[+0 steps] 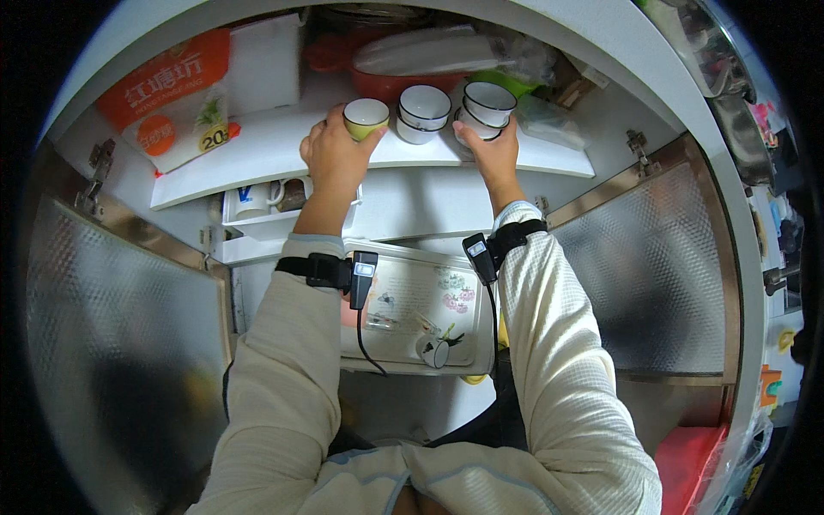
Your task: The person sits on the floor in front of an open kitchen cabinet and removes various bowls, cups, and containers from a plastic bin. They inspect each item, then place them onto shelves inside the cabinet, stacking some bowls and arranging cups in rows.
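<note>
My left hand (338, 145) is closed around a small yellow cup (365, 119) with a white inside and a dark rim, at the front of the white cabinet shelf (270, 145). My right hand (492, 151) grips a stack of white cups (489, 106) with dark rims on the same shelf, thumb on the near side. Between the hands stands another stack of white cups (425, 112), apart from the fingers. Below my forearms is a white tray (412, 290) printed with flowers and writing. A small white cup (432, 351) lies tipped on it.
A large printed bag (174, 103) leans at the shelf's left. Behind the cups sit a red basin (405, 84) and clear plastic bags (547, 119). Lower left, a white bin (264, 225) holds a mug (252, 201). Textured glass doors stand open at left (129, 309) and right (644, 277).
</note>
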### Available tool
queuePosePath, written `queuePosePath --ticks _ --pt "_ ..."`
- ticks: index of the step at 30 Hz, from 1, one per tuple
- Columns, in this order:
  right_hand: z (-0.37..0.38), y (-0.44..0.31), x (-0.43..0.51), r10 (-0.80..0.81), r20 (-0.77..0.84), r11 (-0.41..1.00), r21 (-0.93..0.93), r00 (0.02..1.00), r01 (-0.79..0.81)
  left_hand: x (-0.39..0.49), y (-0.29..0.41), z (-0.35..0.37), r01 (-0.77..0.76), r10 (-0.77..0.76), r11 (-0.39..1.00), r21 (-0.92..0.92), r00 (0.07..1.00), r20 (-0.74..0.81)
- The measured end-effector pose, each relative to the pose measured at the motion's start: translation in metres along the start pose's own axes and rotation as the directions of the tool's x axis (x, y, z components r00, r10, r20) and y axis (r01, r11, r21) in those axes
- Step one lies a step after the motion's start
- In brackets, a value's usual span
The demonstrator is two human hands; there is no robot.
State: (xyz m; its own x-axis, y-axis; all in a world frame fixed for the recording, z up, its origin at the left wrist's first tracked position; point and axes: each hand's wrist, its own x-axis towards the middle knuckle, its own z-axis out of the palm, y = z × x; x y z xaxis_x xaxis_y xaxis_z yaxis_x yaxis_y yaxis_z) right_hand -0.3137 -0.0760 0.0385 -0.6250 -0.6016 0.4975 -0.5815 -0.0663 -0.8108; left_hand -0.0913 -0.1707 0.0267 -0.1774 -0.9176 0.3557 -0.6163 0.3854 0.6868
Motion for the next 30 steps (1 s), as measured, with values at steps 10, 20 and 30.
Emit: queuePosePath --ticks 10,20,30 --pt "-0.024 -0.009 0.024 -0.076 0.112 0.974 0.221 0.991 0.05 0.009 0.038 0.016 -0.421 0.423 0.906 0.054 0.888 -0.179" --pt "-0.028 -0.009 0.036 -0.226 0.132 0.965 0.167 0.965 0.203 0.01 0.056 0.024 -0.381 0.414 0.907 0.179 0.884 -0.215" --pt "-0.019 0.001 0.026 -0.135 0.03 0.957 0.264 0.99 0.122 0.012 0.058 0.022 -0.316 0.308 0.949 -0.023 0.937 -0.162"
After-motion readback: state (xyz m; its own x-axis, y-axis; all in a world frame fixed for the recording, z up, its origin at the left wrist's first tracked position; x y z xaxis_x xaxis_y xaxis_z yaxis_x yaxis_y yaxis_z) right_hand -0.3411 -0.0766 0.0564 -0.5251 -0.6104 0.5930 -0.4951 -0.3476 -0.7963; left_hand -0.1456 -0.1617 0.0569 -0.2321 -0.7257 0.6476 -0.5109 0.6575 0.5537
